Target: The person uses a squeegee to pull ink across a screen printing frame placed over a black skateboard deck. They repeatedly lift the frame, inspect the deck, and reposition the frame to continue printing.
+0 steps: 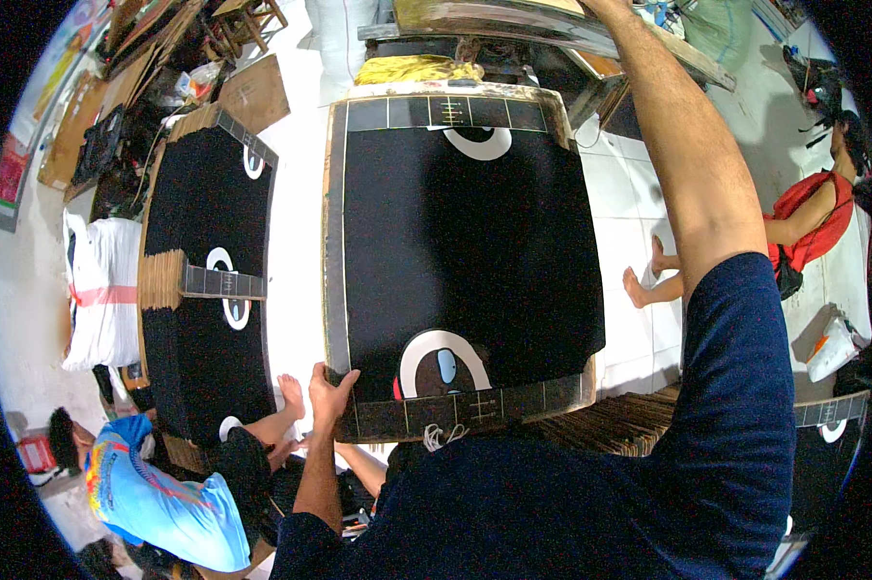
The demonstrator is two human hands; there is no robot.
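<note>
Right ahead of hands: black sheet stack [465, 261], long axis running away.
left hand [330, 394]: clamped on near-left corner.
right hand: far end, out of view, can't tell.

Black sheet [465, 242]: matt, smooth, card-like, glossier strip along edges; stack [629, 425] beneath: brown corrugated cardboard, rough edges; floor [639, 213]: glossy white tile.
</note>
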